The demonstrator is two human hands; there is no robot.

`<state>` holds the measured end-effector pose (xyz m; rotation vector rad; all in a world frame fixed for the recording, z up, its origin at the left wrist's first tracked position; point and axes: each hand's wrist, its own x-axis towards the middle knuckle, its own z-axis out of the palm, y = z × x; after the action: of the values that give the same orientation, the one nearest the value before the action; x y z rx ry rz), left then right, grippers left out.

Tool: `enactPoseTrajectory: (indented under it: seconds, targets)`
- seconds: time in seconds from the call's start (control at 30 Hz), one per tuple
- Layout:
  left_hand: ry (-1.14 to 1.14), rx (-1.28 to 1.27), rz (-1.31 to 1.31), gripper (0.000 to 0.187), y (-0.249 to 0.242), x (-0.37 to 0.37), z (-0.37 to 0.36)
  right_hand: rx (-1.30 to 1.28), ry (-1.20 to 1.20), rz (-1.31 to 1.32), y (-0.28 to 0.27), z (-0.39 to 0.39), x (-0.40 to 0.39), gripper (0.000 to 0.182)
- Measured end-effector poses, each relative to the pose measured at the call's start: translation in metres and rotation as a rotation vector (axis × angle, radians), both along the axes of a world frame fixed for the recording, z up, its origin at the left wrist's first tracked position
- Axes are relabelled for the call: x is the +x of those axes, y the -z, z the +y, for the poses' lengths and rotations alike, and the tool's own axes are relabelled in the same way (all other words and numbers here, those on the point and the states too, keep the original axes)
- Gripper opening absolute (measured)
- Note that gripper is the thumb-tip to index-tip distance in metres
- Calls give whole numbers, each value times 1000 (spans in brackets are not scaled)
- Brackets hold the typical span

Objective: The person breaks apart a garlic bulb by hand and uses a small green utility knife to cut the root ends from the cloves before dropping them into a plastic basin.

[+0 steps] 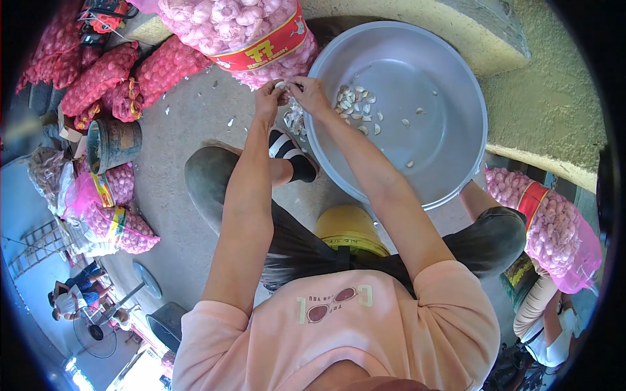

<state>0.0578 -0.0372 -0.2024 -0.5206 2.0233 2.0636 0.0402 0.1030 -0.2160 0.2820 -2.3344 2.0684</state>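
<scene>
My left hand and my right hand meet at the left rim of a large grey plastic basin. Pale garlic shows between the fingertips of both hands, which are closed around it. Inside the basin, loose garlic cloves lie mostly along the near-left side, with several scattered farther right. Papery garlic skins are piled on the floor just below my hands, beside the basin. A big mesh sack of garlic bulbs with a red and yellow label stands right beyond my hands.
Red mesh sacks and a dark bucket are at the left. Under me is a yellow bucket. Another garlic sack and a person are at the right. A fan stands at the lower left, near other people.
</scene>
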Motion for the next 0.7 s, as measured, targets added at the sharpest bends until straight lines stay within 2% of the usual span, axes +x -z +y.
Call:
enactPoseTrajectory:
  seconds: [0.13, 0.23, 0.3, 0.43, 0.53, 0.63, 0.7]
  targets:
    - [6, -5, -11, 26, 3, 3, -2, 69, 25, -12, 3, -4, 2, 16]
    - [18, 16, -7, 26, 3, 3, -3, 53, 14, -47, 14, -7, -1, 17]
    - [34, -20, -45, 28, 1, 1, -2, -47, 9, -161, 20, -8, -3, 18]
    - [27, 64, -55, 29, -4, 2, 7, 11, 48, -123, 22, -5, -3, 18]
    - [66, 4, -41, 29, -5, 4, 10, 42, 71, -128, 15, -4, 0, 18]
    - [114, -45, -41, 28, -7, 3, 8, -33, 32, -199, 12, -3, 1, 18]
    - [121, -76, -61, 27, -10, 5, 7, 125, 22, -89, 12, -4, 0, 20]
